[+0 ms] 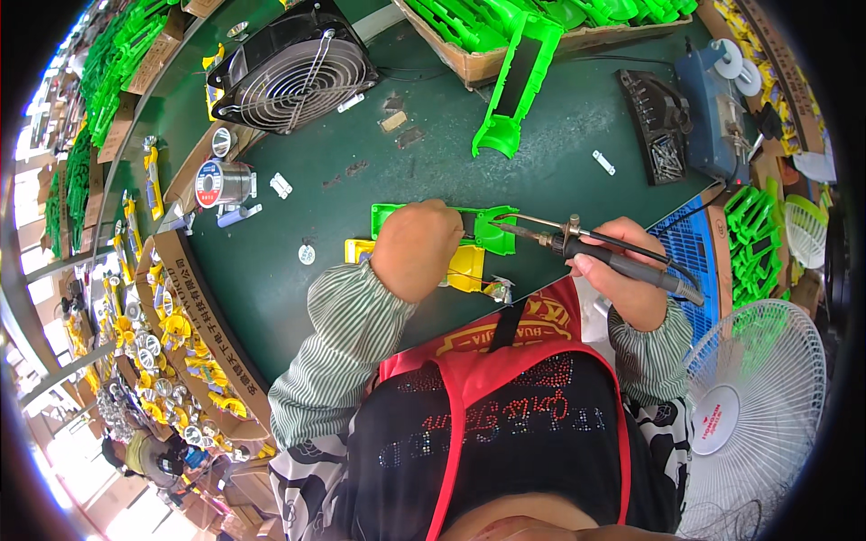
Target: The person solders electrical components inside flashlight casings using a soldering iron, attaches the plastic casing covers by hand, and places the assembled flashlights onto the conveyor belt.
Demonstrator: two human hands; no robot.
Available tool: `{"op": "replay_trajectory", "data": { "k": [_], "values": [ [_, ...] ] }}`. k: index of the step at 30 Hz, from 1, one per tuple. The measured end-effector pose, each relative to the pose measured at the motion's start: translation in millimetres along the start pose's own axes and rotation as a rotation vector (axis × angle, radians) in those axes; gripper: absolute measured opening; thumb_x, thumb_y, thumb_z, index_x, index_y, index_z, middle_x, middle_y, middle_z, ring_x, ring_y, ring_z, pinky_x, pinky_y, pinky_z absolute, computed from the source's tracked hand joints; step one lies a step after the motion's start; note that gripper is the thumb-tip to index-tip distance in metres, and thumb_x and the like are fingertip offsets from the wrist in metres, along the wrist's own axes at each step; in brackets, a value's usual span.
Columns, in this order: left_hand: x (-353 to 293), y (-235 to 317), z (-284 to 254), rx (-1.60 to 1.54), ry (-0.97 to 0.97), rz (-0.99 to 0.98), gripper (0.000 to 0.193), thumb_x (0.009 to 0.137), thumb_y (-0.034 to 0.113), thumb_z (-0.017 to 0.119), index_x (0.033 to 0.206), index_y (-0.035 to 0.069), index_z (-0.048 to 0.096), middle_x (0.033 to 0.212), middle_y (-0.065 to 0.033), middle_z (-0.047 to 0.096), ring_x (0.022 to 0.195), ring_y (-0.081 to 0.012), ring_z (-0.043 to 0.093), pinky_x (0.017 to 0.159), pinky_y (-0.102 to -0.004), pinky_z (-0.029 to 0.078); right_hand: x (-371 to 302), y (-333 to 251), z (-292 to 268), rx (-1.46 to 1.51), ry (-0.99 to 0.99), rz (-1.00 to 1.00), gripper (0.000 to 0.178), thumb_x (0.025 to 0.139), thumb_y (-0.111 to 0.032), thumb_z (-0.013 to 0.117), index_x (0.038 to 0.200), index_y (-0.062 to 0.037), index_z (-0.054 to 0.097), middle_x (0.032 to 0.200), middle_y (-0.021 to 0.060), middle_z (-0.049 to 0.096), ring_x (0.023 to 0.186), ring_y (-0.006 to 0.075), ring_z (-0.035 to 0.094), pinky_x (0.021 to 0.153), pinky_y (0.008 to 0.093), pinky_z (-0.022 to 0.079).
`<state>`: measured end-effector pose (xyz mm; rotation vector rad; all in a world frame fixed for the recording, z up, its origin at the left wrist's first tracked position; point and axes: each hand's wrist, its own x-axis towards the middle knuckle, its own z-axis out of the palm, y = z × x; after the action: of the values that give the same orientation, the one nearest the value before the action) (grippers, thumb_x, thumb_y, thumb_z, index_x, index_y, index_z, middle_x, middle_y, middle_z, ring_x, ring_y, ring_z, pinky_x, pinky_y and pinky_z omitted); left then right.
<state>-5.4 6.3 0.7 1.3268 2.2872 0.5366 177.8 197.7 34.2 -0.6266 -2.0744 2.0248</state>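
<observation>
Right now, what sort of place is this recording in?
Probably a small factory assembly bench: the right hand holds a soldering iron over a green plastic housing, with cartons of green parts and a solder spool nearby.

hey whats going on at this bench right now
A person at a green-topped workbench is soldering. The right hand grips a soldering iron by its dark handle, tip pointing left at a green plastic housing. The left hand rests on that housing, with a yellow plastic part just below it. A solder spool and a black metal fan sit further back on the left, and a tall green shell leans on a cardboard box of more green parts.
</observation>
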Motion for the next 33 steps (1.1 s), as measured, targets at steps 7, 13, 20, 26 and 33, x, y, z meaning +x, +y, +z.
{"op": "replay_trajectory", "data": {
  "k": [7,13,20,26,33],
  "values": [
    [-6,1,-1,0.010,0.053,0.081,0.013,0.083,0.013,0.056,0.084,0.002,0.063,0.081,-0.0138,0.061,0.078,-0.0328,0.059,0.070,-0.0409,0.047,-6,2,1,-0.015,0.003,-0.033,0.018,0.077,-0.002,0.069,0.092,0.0017,0.060,0.079,0.0074,0.065,0.070,0.0087,0.062,0.061,0.0220,0.049],
    [-39,10,-47,0.057,0.222,0.105,0.017,0.078,0.007,0.061,0.095,0.005,0.063,0.088,-0.0132,0.062,0.084,-0.0323,0.058,0.075,-0.0402,0.047,-10,2,-1,-0.035,-0.018,-0.065,0.017,0.078,0.001,0.066,0.093,0.0025,0.057,0.080,0.0104,0.065,0.072,0.0129,0.064,0.064,0.0252,0.052],
    [-71,-3,-38,-0.024,0.060,0.275,0.021,0.071,0.004,0.064,0.091,0.005,0.065,0.094,-0.0101,0.063,0.085,-0.0297,0.059,0.072,-0.0373,0.049,-17,16,14,0.028,-0.060,0.025,0.019,0.077,-0.005,0.071,0.091,0.0008,0.060,0.077,0.0035,0.063,0.068,0.0061,0.057,0.058,0.0211,0.045],
    [-66,-10,-8,-0.217,0.187,0.119,0.012,0.073,0.003,0.066,0.085,0.003,0.065,0.088,-0.0098,0.064,0.083,-0.0288,0.059,0.071,-0.0369,0.048,-19,18,29,0.067,-0.079,0.016,0.018,0.079,-0.003,0.069,0.093,0.0014,0.058,0.077,0.0055,0.064,0.070,0.0076,0.060,0.060,0.0218,0.048],
    [-69,-2,-4,-0.173,0.275,-0.024,0.010,0.073,0.002,0.069,0.081,0.000,0.064,0.088,-0.0113,0.060,0.084,-0.0288,0.058,0.073,-0.0374,0.047,-23,21,43,0.125,-0.089,0.006,0.017,0.080,-0.001,0.067,0.094,0.0017,0.057,0.078,0.0073,0.066,0.070,0.0092,0.063,0.059,0.0223,0.050]
  ]
}}
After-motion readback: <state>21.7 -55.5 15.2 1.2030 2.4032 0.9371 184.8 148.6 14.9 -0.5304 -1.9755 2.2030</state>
